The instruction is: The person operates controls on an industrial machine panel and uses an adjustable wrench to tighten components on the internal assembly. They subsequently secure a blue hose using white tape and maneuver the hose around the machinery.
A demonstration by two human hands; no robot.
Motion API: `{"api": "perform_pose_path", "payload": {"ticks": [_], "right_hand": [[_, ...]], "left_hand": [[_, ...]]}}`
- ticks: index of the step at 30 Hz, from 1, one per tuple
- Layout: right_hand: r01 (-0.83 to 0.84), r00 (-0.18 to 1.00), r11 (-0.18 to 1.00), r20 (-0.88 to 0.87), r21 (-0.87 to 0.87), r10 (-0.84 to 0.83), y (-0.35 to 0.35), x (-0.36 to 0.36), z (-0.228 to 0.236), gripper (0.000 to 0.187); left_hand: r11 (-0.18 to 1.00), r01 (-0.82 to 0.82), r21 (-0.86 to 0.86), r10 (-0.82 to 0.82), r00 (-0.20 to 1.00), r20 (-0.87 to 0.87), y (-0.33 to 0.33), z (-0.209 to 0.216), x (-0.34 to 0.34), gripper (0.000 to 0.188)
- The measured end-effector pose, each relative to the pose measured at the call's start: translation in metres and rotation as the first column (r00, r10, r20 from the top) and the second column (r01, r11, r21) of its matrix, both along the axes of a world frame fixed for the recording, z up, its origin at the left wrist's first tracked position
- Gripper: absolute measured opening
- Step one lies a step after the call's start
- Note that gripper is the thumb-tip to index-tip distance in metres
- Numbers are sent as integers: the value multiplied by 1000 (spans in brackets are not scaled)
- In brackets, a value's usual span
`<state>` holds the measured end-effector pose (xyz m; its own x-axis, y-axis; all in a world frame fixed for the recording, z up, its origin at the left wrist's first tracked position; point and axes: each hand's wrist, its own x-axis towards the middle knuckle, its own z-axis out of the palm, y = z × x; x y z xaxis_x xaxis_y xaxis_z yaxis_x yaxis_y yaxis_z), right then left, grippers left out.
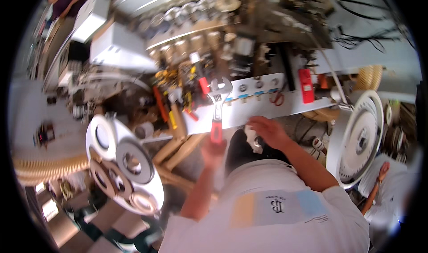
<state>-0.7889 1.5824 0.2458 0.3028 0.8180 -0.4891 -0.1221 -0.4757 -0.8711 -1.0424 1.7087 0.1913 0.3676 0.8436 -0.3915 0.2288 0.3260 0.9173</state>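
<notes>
My left hand (213, 151) is closed round the red grip of an adjustable wrench (218, 102), whose silver jaw points away from me over the white bench (243, 115). The wrench is held upright in the picture, its jaw in front of a strip with round holes (259, 84). My right hand (269, 132) hovers in front of my body near the bench's front edge, fingers stretched out and holding nothing that I can see. Scissors with red handles (277, 99) lie on the bench beyond it. Motion blurs the view somewhat.
A red box-shaped thing (306, 86) lies on the bench at right. Mixed hand tools (178, 86) crowd its left. A large white disc (359, 139) stands right; a white board with rings (133, 161) stands left. Other people (383, 186) are at the right and far left.
</notes>
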Motion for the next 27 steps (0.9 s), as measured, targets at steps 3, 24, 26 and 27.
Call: {"api": "perform_pose_path", "payload": {"ticks": [3,24,26,27], "right_hand": [[187,979,964,-118,191,-167,24,5,7,38],[615,781,788,-125,-17,-612,26,358,67,63],[576,814,817,-67,-34,-577,38,397,63,69],[568,820,821,-51,-49,-570,45,414,60,68]], "left_hand": [[956,254,146,-226,957,-181,-34,24,49,28],[-47,621,782,-151,770,-621,167,61,376,48],[-99,671,735,-117,725,-678,166,56,378,51],[-79,689,720,-107,713,-693,168,51,377,51]]}}
